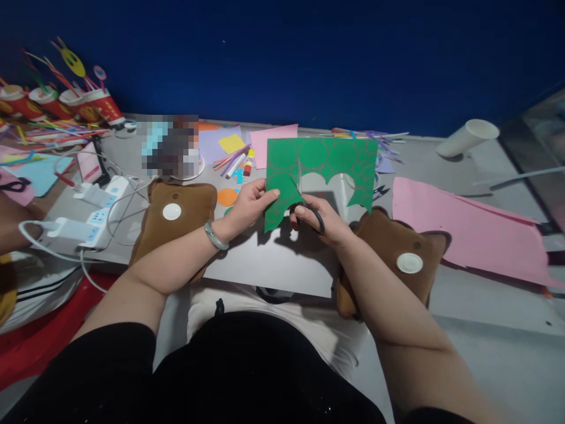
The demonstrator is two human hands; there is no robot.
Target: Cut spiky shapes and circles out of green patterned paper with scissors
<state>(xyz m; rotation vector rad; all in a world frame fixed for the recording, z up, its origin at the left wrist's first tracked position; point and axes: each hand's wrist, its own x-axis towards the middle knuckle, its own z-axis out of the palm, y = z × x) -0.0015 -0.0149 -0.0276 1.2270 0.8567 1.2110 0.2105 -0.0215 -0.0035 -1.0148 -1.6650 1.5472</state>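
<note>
A green sheet of paper (313, 153) covered in drawn circle outlines is held up above the table, its lower edge cut away in rounded bites. My left hand (251, 203) pinches the sheet's left edge between thumb and fingers. In my right hand (322, 221) is a pair of dark-handled scissors (318, 219), fingers through the loops. The blades meet the sheet near its lower middle, beside a circle; part of them is hidden by the paper. Beneath both hands lies a white sheet (269, 262) on the table.
Brown cushions with white discs flank me, one left (176, 206) and one right (397, 247). Pink paper (468, 229) lies at the right, near a white paper tube (470, 138). Leftward are a power strip (103, 212) with cables, red cups (103, 106), a glue stick (249, 162) and markers.
</note>
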